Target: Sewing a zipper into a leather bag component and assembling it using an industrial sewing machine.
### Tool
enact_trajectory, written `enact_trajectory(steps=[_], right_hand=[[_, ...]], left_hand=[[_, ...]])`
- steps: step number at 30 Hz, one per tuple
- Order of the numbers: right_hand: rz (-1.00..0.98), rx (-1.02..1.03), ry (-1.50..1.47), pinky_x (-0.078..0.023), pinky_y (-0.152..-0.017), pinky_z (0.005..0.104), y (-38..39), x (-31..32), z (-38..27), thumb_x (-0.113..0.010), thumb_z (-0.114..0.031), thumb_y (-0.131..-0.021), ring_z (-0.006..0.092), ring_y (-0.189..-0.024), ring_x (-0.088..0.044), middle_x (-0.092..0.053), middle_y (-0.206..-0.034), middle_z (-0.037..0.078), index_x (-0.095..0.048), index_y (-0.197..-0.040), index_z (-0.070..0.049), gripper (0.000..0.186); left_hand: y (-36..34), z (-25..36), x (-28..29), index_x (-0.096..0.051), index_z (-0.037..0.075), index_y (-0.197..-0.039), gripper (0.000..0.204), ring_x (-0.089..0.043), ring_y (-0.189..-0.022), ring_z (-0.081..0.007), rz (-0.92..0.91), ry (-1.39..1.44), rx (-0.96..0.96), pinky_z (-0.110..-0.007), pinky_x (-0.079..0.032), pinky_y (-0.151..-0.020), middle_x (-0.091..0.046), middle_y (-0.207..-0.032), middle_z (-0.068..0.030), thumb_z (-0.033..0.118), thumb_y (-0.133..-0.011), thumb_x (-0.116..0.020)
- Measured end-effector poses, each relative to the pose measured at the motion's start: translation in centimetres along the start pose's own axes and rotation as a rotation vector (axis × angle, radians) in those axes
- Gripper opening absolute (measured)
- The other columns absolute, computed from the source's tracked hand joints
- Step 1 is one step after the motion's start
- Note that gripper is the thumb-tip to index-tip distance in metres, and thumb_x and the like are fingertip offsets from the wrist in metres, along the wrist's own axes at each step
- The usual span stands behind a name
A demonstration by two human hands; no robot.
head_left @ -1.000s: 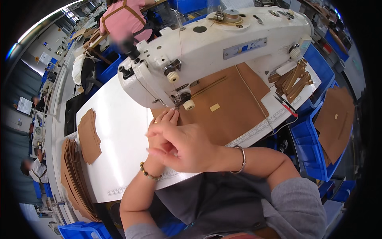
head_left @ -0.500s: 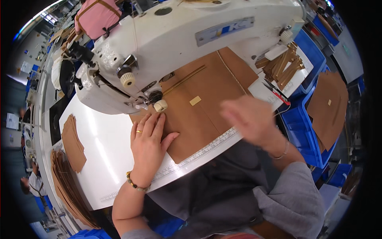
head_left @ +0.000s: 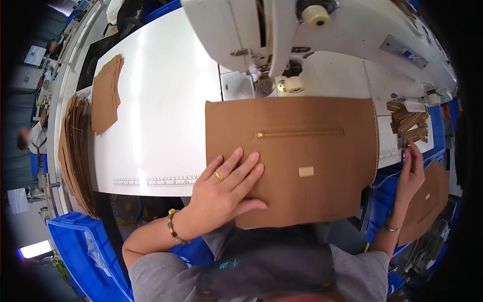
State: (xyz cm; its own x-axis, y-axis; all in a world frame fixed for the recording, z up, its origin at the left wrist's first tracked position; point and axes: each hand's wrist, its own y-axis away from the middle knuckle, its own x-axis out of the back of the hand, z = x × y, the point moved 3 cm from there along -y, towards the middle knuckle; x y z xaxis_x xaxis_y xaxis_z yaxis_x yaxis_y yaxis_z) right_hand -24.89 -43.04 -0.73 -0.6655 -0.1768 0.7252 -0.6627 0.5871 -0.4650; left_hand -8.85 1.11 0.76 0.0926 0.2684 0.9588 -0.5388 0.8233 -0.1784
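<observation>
A brown fabric or leather-like panel [head_left: 282, 191] lies on the white table in front of the sewing machine [head_left: 302, 45]. Across it runs a zipper [head_left: 302, 133] with a gold-coloured pull, and below that sits a small pale patch [head_left: 306, 171]. My left hand [head_left: 226, 186] rests flat on the panel's left part, fingers spread. At the table's right edge, my right hand [head_left: 412, 168] has its fingertips pinched together beside a pile of brown strips with zippers [head_left: 410, 126]. Something small and dark shows at those fingertips, too small to name.
Stacked brown pieces [head_left: 78, 151] stand at the table's left edge, beside a smaller pile [head_left: 106, 95]. A ruler strip [head_left: 151, 180] runs along the front edge. Blue bins [head_left: 83, 241] flank the table, and another brown panel [head_left: 427, 201] lies over the right one.
The panel has come out from under the machine arm toward me and lies turned straighter. My right hand has moved off to the right, to the strips. The view has shifted too.
</observation>
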Motion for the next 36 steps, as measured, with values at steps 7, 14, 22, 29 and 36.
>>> enact_trajectory(steps=[7, 14, 22, 29, 36], right_hand=[[-0.126, -0.024, -0.284, -0.051, -0.084, 0.0234, -1.7, -1.7, -7.6, -0.049, -0.012, -0.112, 0.0095, -0.095, -0.061, -0.067, -0.118, 0.005, -0.064, -0.129, -0.001, 0.026], [-0.576, 0.734, -0.097, -0.054, -0.076, 0.0402, -0.9, -11.8, -22.4, -0.068, -0.011, -0.091, 0.0304, -0.089, -0.065, -0.060, -0.101, 0.011, -0.060, -0.118, -0.006, 0.029], [-0.562, 1.137, -0.208, -0.054, -0.069, 0.0395, 0.5, -15.5, -24.5, -0.062, -0.016, -0.091, 0.0256, -0.084, -0.065, -0.064, -0.096, 0.006, -0.063, -0.115, -0.007, 0.025], [-0.523, 1.061, -0.069, -0.055, -0.072, 0.0418, -2.9, -16.3, -23.6, -0.073, -0.008, -0.085, 0.0315, -0.091, -0.068, -0.069, -0.105, 0.008, -0.067, -0.115, -0.007, 0.031], [-0.516, 1.043, -0.058, -0.056, -0.071, 0.0422, -2.9, -16.3, -23.2, -0.069, -0.007, -0.086, 0.0292, -0.094, -0.068, -0.067, -0.104, 0.008, -0.066, -0.113, -0.007, 0.027]], left_hand=[[3.0, 1.9, -1.1, -0.069, 0.015, -0.136, 0.076, -0.057, -0.138, -0.0287, 0.063, 0.088, 0.001, -0.046, -0.043, -0.115, -0.065, -0.145, -0.0033, 0.060, -0.075, -0.081], [3.6, 0.6, -2.9, -0.074, 0.018, -0.128, 0.065, -0.062, -0.132, -0.0254, 0.278, 0.084, -0.059, -0.044, -0.042, -0.116, -0.071, -0.136, 0.0008, 0.059, -0.078, -0.080], [3.6, 0.4, -3.9, -0.077, 0.020, -0.123, 0.057, -0.066, -0.126, -0.0226, 0.393, 0.043, -0.080, -0.041, -0.043, -0.114, -0.074, -0.129, 0.0033, 0.060, -0.083, -0.076], [3.8, 0.4, -4.7, -0.077, 0.020, -0.122, 0.048, -0.067, -0.124, -0.0210, 0.482, -0.093, -0.156, -0.036, -0.043, -0.113, -0.076, -0.126, 0.0039, 0.057, -0.091, -0.072], [4.1, 0.0, -5.0, -0.078, 0.021, -0.121, 0.044, -0.067, -0.123, -0.0203, 0.487, -0.142, -0.189, -0.036, -0.043, -0.113, -0.076, -0.126, 0.0039, 0.055, -0.095, -0.068]])
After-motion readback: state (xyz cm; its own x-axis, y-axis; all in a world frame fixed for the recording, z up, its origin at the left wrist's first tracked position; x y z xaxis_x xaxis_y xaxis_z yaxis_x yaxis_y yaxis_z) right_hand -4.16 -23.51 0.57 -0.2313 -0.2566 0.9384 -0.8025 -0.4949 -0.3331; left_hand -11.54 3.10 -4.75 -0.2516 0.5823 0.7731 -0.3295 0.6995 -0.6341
